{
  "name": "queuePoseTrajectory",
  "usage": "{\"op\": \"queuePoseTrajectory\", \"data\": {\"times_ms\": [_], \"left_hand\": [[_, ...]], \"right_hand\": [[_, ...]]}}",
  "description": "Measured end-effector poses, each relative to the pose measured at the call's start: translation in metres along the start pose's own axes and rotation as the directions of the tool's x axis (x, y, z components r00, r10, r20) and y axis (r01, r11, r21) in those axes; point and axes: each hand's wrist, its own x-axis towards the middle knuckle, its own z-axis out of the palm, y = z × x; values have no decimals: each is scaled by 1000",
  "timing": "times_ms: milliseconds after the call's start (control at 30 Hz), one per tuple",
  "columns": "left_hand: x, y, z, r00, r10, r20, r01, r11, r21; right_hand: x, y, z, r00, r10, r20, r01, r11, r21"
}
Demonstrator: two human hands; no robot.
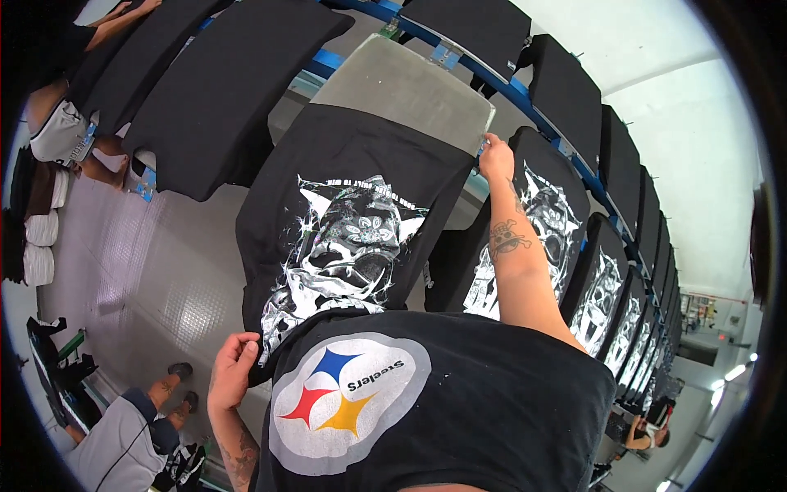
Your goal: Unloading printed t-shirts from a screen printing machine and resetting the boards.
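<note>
A black T-shirt with a white skull-like print lies on a grey flat platen, whose far end is bare. At the right edge of the platen, my right hand is closed, its fingers pinching the shirt's edge by the corner of the cloth. Lower left, my left hand has thumb and fingers closed on the shirt's near-left side, beside the print. My own black top hides the near end of the shirt and platen.
Black shirts on platens stand to the left, and printed ones curve away on the right along a blue frame. A co-worker in grey is lower left. Another person's arm shows upper left, near folded stacks.
</note>
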Motion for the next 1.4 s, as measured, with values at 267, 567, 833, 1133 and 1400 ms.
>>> {"op": "queuePoseTrajectory", "data": {"times_ms": [267, 567, 833, 1133, 1400], "left_hand": [[10, 1, 11, 1000, 11, 9, -11, 999, 36], [-4, 10, -8, 991, 83, 109, -80, 996, -35], [-76, 0, -55, 923, 381, 56, -376, 924, -73], [-180, -93, -193, 595, 769, -233, -803, 580, -138], [-284, -87, -280, 95, 783, -615, -901, 330, 282]], "right_hand": [[16, 3, -5, 996, -73, 57, 77, 994, -78], [-36, 12, -31, 933, 225, -279, -84, 894, 441], [-193, -21, -61, 954, 251, -164, -111, 805, 583], [-418, -78, -39, 998, 43, 54, -65, 847, 527], [-558, -14, 20, 694, -186, 696, 16, 970, 243]]}}
